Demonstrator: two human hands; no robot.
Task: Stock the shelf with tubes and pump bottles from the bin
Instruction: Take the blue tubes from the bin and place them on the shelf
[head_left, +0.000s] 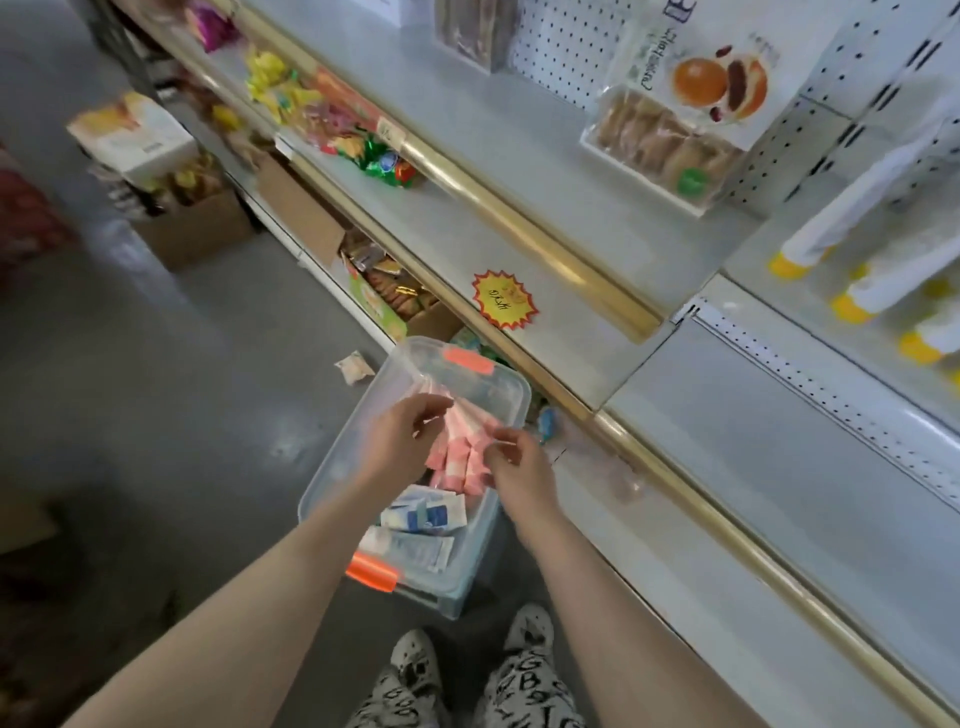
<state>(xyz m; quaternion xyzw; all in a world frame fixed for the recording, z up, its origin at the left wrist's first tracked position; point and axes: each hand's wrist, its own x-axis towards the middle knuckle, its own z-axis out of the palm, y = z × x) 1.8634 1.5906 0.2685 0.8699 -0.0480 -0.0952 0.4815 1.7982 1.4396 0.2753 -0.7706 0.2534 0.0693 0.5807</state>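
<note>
A clear plastic bin with orange latches stands on the floor against the shelf's foot. Over it, my left hand grips a fanned bunch of pink and white tubes near their flat ends. My right hand pinches the tubes at the right side of the bunch. Several white and blue tubes lie in the bin's near half. White bottles with yellow caps lie on the shelf at the upper right.
Snack packs and wrapped sweets sit on the shelf to the left of a gold rail. Cardboard boxes stand on the floor at the left. A small packet lies beside the bin. My shoes are below the bin.
</note>
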